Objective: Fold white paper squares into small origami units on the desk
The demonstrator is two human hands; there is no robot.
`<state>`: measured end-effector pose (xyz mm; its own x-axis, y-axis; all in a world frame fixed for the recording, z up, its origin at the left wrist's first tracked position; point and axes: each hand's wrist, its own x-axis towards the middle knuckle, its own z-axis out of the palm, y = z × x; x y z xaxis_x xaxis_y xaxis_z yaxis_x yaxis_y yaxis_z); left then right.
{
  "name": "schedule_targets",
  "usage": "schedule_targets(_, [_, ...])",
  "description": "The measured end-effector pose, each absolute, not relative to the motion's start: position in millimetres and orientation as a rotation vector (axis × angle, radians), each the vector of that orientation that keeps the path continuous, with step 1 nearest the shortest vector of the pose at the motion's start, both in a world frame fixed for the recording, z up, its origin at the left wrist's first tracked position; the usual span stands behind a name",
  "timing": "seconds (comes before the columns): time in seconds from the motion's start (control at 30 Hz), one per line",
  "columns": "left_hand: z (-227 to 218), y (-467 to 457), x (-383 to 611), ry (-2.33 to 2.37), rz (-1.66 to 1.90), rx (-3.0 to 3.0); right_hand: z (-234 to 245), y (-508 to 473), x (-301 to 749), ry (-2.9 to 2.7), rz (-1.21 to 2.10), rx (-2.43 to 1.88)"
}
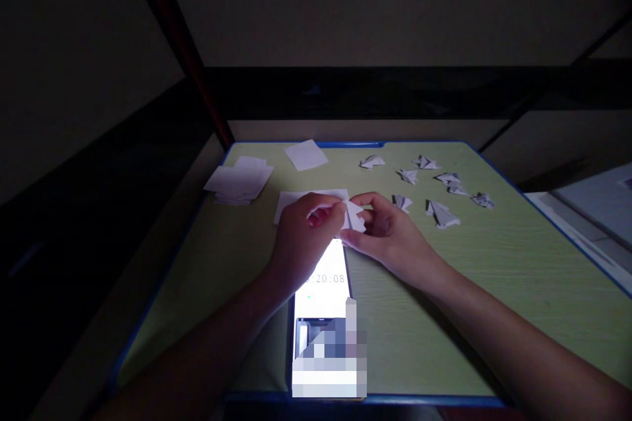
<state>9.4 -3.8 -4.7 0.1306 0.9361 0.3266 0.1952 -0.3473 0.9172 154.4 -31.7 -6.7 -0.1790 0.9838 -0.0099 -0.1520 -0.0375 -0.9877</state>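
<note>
Between my two hands is a small piece of folded white paper [353,217]. My left hand [307,230] pinches its left side with thumb and forefinger. On the other side, my right hand [388,230] has thumb and fingers closed around the paper's right edge. Both hands are just above the far end of a lit phone [323,289], whose screen shows timer digits. A flat white sheet [286,200] lies behind my left hand and is partly covered by it.
Several folded paper figures [443,214] lie scattered on the right of the green table [212,289]. A stack of white paper [239,181] rests at the far left, and a single square sheet [306,155] lies near the back edge. Large flat boards [592,210] stand beyond the right edge.
</note>
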Motion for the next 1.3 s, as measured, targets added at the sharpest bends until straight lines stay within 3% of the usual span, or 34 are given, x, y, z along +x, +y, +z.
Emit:
schedule_targets(0.3, [1.0,-3.5,8.1,0.997,1.139,1.629,-5.1,-33.0,155.7,-1.267,1.372,-1.027])
schedule_targets(0.97, [3.3,3.4,4.6,0.968,1.211,1.541,-7.1,-28.3,162.3,-1.222,1.27,-1.018])
schedule_targets(1.3, [3.1,1.4,4.8,0.925,1.001,1.461,3.3,-24.2,171.4,-1.079,1.152,-0.993])
